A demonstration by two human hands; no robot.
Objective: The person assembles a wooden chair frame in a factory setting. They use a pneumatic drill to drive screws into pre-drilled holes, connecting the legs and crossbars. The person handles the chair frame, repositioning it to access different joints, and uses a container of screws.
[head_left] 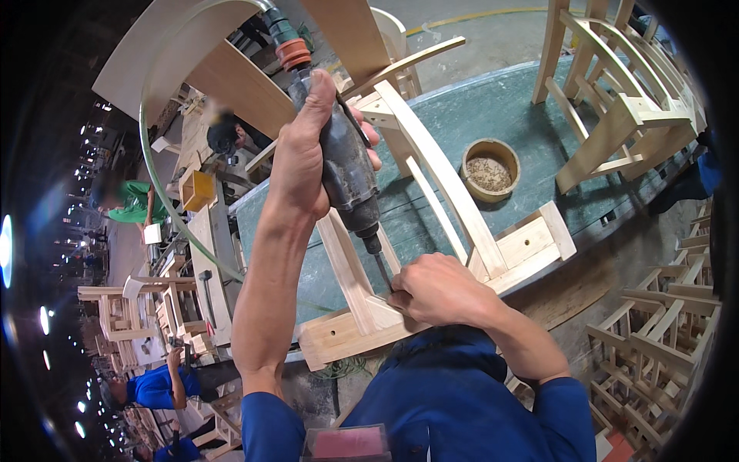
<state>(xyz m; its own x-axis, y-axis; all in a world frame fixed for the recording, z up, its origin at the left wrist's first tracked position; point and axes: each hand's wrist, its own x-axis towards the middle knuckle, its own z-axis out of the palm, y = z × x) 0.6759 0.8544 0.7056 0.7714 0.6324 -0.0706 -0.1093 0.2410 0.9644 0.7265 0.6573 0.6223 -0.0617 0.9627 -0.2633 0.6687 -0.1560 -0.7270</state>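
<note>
My left hand point(308, 150) is wrapped round a dark air screwdriver point(348, 165), its bit pointing down. An orange and green coupling point(291, 48) joins the tool to a clear hose point(145, 146). The bit reaches a corner block of a pale wooden chair frame point(450, 192), which lies on the green-topped bench. My right hand point(439, 291) is closed beside the bit's tip, its fingers pressed together against the frame's near rail point(346, 339). Whatever those fingers pinch is hidden.
A round tub point(491, 171) of small screws stands on the bench point(431, 119), right of the frame. Assembled chairs point(616, 100) stand at the far right. More frames point(654, 331) are stacked on the floor below. Other people point(158, 385) work at the left.
</note>
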